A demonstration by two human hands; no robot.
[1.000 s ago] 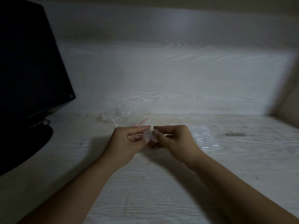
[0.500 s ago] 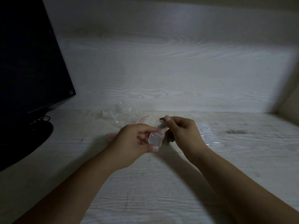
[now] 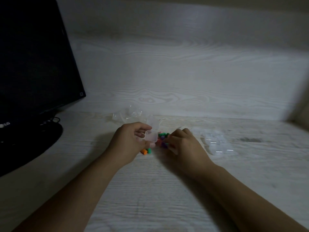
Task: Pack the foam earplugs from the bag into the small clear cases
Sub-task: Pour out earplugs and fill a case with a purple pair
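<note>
My left hand (image 3: 129, 144) holds a small clear case (image 3: 151, 137) with its hinged lid standing open above the tray. Just right of it lies a pile of coloured foam earplugs (image 3: 163, 139) in green, purple and red. My right hand (image 3: 181, 144) rests fingertips-down on that pile; whether it pinches an earplug is hidden by the fingers. An orange and a green earplug (image 3: 146, 151) lie loose under my left hand. A crumpled clear bag (image 3: 128, 114) sits behind the hands.
A heap of clear cases (image 3: 217, 144) lies to the right of my right hand. A black monitor (image 3: 33, 64) on a round stand (image 3: 30, 143) fills the left side. A pale wood wall (image 3: 184, 72) closes the back of the desk (image 3: 150, 190).
The case lid was swung open and my left hand now holds the case alone. My right hand dropped from the lid down onto the earplug pile.
</note>
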